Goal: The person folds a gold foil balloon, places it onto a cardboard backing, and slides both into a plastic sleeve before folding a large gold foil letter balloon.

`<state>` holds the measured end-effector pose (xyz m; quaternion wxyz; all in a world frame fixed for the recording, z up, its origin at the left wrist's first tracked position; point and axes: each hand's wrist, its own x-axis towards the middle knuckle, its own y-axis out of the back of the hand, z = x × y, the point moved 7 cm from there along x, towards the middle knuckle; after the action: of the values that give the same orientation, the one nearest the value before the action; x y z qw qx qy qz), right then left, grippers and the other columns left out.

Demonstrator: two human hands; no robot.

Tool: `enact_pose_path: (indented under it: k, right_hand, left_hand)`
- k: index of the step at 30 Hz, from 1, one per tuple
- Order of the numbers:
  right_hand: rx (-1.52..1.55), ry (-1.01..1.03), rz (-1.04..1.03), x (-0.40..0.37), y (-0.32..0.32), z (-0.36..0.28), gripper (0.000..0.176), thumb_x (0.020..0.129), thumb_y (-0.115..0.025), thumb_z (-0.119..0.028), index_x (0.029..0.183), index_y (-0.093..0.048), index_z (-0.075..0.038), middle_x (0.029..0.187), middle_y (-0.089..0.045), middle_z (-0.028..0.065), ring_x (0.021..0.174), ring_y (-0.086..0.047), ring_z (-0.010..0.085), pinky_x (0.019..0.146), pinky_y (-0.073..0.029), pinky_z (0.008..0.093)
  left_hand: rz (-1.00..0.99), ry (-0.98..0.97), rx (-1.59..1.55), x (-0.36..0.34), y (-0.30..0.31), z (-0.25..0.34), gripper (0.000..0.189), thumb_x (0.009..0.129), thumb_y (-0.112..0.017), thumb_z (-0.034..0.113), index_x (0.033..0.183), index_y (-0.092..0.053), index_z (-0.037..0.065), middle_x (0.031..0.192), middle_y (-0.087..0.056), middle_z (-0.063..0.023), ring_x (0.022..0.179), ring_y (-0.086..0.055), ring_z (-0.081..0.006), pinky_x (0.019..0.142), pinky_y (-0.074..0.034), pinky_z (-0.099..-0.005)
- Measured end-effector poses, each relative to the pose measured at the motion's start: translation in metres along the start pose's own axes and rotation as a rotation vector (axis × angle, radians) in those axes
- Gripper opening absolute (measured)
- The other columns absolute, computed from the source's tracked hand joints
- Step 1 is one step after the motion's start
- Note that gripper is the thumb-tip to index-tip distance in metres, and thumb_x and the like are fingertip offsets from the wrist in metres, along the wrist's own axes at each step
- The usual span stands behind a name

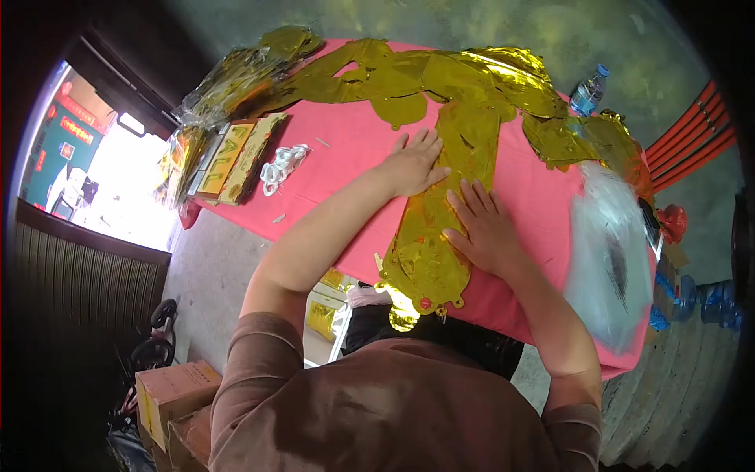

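Observation:
A long, flat gold foil balloon [429, 244] lies down the middle of the pink-covered table [358, 145], its near end with small tabs hanging over the front edge. My left hand [413, 164] rests flat at the balloon's left edge, fingers spread and pointing away from me. Lower down on the other side, my right hand [481, 224] is open too, its fingertips and thumb at the foil's right edge. Neither hand grips anything. More flat gold foil balloons [377, 75] are spread in overlapping layers along the far side.
Left on the table are printed packs [228, 161], a bundle of white string [283, 167] and clear-wrapped foil [236, 82]. A pile of clear plastic bags [609, 252] covers the right end. Behind stands a water bottle [588, 93]. Cardboard boxes [177, 397] sit on the floor.

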<state>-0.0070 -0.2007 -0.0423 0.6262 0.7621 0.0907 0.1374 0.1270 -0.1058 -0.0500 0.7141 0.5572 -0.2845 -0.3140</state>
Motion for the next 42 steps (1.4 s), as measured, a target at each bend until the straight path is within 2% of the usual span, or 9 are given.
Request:
enact_pose_path:
  k: [10, 15, 19, 21, 24, 27, 31, 33, 42]
  right_hand:
    - [-0.003, 0.007, 0.031, -0.001, 0.001, -0.001, 0.065, 0.09, -0.047, -0.044, 0.143, -0.03, -0.011, 0.149, -0.025, 0.0177, 0.139, -0.021, 0.0343, 0.113, -0.015, 0.0478]
    - [-0.001, 0.008, 0.026, -0.001, 0.001, -0.002, 0.064, 0.091, -0.046, -0.044, 0.144, -0.03, -0.011, 0.149, -0.025, 0.0172, 0.139, -0.021, 0.034, 0.113, -0.015, 0.0477]
    - [-0.005, 0.002, 0.024, -0.001, 0.0, -0.001, 0.063, 0.091, -0.045, -0.044, 0.144, -0.03, -0.012, 0.15, -0.025, 0.0169, 0.139, -0.021, 0.0339, 0.113, -0.014, 0.0474]
    - [-0.003, -0.005, 0.019, -0.001, 0.0, 0.0, 0.063, 0.091, -0.045, -0.044, 0.144, -0.03, -0.012, 0.15, -0.024, 0.0168, 0.139, -0.02, 0.0337, 0.113, -0.014, 0.0473]
    - [-0.011, -0.013, 0.005, -0.001, 0.002, -0.001, 0.063, 0.091, -0.045, -0.043, 0.144, -0.029, -0.012, 0.151, -0.023, 0.0164, 0.139, -0.019, 0.0333, 0.114, -0.014, 0.0473]
    - [-0.019, -0.017, -0.006, -0.001, -0.001, -0.001, 0.063, 0.091, -0.045, -0.042, 0.144, -0.029, -0.012, 0.151, -0.023, 0.0161, 0.14, -0.019, 0.033, 0.113, -0.014, 0.0474]
    - [-0.026, -0.01, 0.009, -0.001, -0.001, 0.0, 0.063, 0.091, -0.045, -0.042, 0.144, -0.029, -0.012, 0.15, -0.023, 0.016, 0.14, -0.019, 0.0329, 0.113, -0.015, 0.0478]
    - [-0.021, -0.015, 0.004, -0.001, -0.001, -0.001, 0.063, 0.091, -0.045, -0.042, 0.144, -0.029, -0.012, 0.15, -0.023, 0.016, 0.14, -0.019, 0.033, 0.113, -0.015, 0.0478]
    - [-0.006, -0.017, 0.016, -0.002, -0.001, 0.0, 0.063, 0.091, -0.046, -0.042, 0.144, -0.03, -0.011, 0.15, -0.023, 0.0166, 0.139, -0.02, 0.0341, 0.113, -0.015, 0.048]
  left_hand:
    - [0.102, 0.208, 0.067, 0.036, -0.002, -0.029, 0.071, 0.095, -0.036, 0.05, 0.146, -0.019, 0.003, 0.152, -0.018, -0.0172, 0.142, -0.012, -0.0336, 0.112, -0.015, -0.0516]
    - [0.454, 0.22, 0.408, 0.032, 0.025, -0.023, 0.061, 0.091, -0.047, 0.036, 0.141, -0.031, 0.004, 0.146, -0.031, -0.0162, 0.138, -0.022, -0.0329, 0.11, -0.017, -0.0554]
    - [0.438, 0.057, 0.436, 0.005, 0.043, -0.008, 0.048, 0.085, -0.055, 0.023, 0.128, -0.045, 0.005, 0.131, -0.047, -0.0158, 0.126, -0.041, -0.0322, 0.104, -0.031, -0.0505]
    - [0.049, -0.034, -0.003, -0.017, 0.039, -0.002, 0.038, 0.08, -0.06, 0.014, 0.116, -0.054, 0.005, 0.118, -0.055, -0.0147, 0.112, -0.052, -0.0318, 0.094, -0.042, -0.0436]
    - [-0.057, -0.139, -0.071, -0.06, 0.051, 0.008, 0.033, 0.08, -0.061, 0.009, 0.112, -0.056, 0.008, 0.118, -0.055, -0.0131, 0.105, -0.056, -0.0331, 0.086, -0.047, -0.0401]
    - [0.038, -0.381, -0.148, -0.094, 0.062, 0.022, 0.036, 0.083, -0.06, 0.014, 0.118, -0.055, 0.006, 0.124, -0.054, -0.0132, 0.116, -0.05, -0.0337, 0.096, -0.042, -0.0424]
    - [0.107, -0.402, -0.162, -0.119, 0.058, 0.044, 0.042, 0.087, -0.056, 0.019, 0.126, -0.052, 0.004, 0.134, -0.049, -0.0144, 0.129, -0.04, -0.0328, 0.106, -0.033, -0.0445]
    - [-0.099, -0.342, -0.124, -0.124, 0.04, 0.044, 0.048, 0.09, -0.052, 0.023, 0.133, -0.046, 0.002, 0.142, -0.04, -0.0143, 0.137, -0.03, -0.0308, 0.111, -0.024, -0.0465]
    - [-0.086, -0.317, -0.183, -0.17, 0.053, 0.053, 0.04, 0.089, -0.056, 0.019, 0.126, -0.054, 0.005, 0.137, -0.047, -0.0154, 0.134, -0.034, -0.0312, 0.11, -0.026, -0.0471]
